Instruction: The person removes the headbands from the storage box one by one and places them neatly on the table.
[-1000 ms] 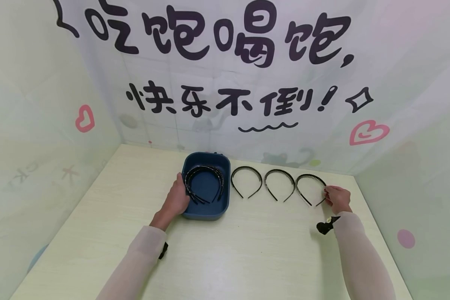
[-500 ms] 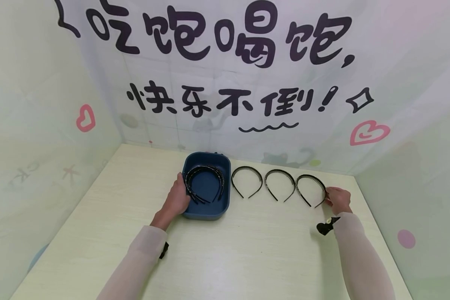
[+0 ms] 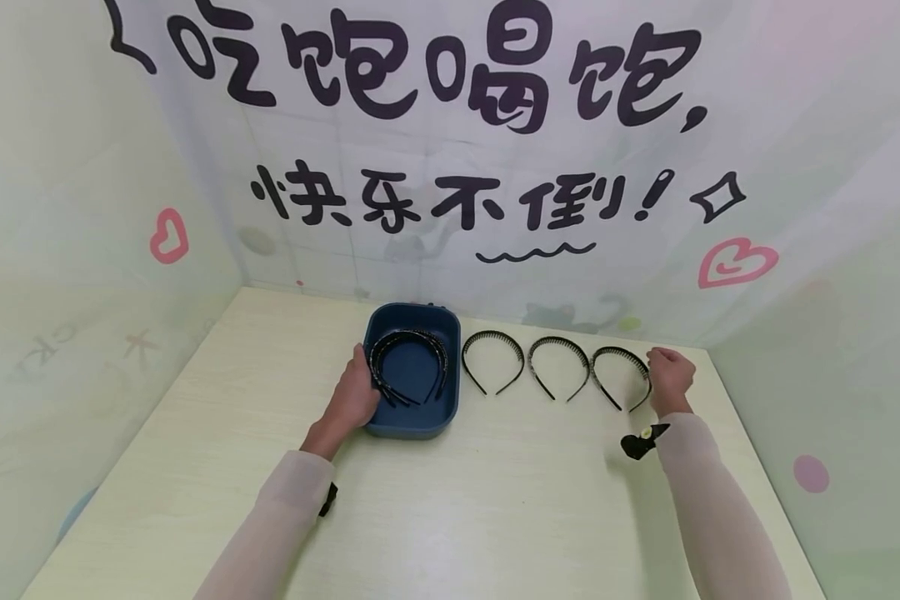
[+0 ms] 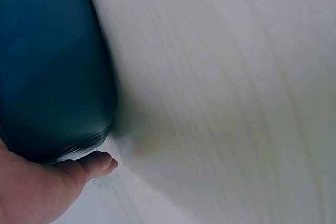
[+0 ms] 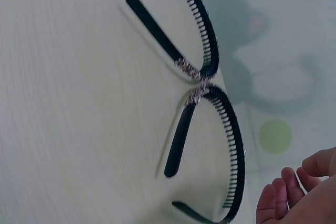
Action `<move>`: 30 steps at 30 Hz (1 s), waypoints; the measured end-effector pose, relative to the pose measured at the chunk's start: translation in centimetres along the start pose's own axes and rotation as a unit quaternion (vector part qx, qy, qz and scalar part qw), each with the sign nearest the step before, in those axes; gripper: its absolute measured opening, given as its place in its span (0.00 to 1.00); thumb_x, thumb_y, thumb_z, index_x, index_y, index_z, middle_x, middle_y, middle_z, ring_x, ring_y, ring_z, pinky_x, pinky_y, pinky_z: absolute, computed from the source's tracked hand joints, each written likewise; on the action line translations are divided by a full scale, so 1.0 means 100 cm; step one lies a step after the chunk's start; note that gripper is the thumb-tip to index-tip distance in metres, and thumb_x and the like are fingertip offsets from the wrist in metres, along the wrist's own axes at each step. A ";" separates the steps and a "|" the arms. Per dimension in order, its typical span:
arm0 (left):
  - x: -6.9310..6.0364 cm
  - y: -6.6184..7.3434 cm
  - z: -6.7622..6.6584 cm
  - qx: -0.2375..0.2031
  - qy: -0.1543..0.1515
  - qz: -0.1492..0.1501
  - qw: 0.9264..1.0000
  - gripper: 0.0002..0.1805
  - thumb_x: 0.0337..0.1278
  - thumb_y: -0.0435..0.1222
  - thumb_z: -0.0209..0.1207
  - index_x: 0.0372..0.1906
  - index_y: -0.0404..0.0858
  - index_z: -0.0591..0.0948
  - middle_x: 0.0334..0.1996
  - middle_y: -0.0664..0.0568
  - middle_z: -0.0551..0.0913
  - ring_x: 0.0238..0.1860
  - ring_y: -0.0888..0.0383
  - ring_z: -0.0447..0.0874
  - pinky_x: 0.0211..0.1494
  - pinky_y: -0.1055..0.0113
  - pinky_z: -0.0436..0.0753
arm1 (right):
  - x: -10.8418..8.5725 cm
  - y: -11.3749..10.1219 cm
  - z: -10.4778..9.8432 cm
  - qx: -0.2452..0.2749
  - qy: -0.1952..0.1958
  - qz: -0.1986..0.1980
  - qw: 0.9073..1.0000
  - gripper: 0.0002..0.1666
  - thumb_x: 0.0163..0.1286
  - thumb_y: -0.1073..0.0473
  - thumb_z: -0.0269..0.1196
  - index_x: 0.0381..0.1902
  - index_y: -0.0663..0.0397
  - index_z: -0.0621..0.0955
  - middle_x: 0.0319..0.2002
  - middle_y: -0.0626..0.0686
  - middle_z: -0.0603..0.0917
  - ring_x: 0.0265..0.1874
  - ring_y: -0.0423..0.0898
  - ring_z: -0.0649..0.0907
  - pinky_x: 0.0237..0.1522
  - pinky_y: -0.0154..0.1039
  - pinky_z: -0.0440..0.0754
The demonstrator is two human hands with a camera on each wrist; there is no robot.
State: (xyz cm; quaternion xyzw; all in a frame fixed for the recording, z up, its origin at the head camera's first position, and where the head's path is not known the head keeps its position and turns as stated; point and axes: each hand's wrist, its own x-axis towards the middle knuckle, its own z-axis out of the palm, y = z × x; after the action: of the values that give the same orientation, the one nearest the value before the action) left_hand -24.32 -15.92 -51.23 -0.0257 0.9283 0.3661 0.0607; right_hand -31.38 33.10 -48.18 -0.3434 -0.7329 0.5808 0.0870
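Three black toothed headbands lie in a row on the table in the head view: a left headband [image 3: 492, 362], a middle headband [image 3: 558, 368] and a right headband [image 3: 621, 377]. My right hand [image 3: 672, 377] is beside the right headband, apart from it, with its fingers loosely curled and holding nothing; in the right wrist view those fingers [image 5: 286, 193] are bare. To the left of the row, my left hand [image 3: 354, 393] holds the left side of a dark blue bin [image 3: 412, 432]. Several black headbands [image 3: 390, 385] lie overlapping inside the bin.
The pale wooden table [image 3: 450, 517] ends at a printed back wall [image 3: 435, 142], close behind the bin and the row. Side walls stand left and right, the right wall [image 3: 832, 400] near my right hand. The middle and right headbands nearly touch.
My right hand has let go of the right headband and moved slightly up and away from it. The left hand, the bin and the other headbands have stayed in place.
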 end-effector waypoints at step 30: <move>0.001 0.000 0.000 0.003 -0.004 -0.007 1.000 0.44 0.65 0.25 0.47 0.76 0.23 0.34 0.73 0.23 0.50 0.71 0.30 0.58 0.68 0.42 0.68 | -0.077 -0.028 0.098 0.014 -0.258 -0.084 0.963 0.22 0.76 0.59 0.55 0.63 0.65 0.75 0.48 0.54 0.84 0.46 0.46 0.84 0.48 0.37 0.84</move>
State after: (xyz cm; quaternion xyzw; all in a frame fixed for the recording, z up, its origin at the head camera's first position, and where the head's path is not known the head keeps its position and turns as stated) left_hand -24.38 -15.87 -51.24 -0.0302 0.9289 0.3631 0.0669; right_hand -31.91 20.41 -46.58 -0.1185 -0.7482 0.6508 -0.0515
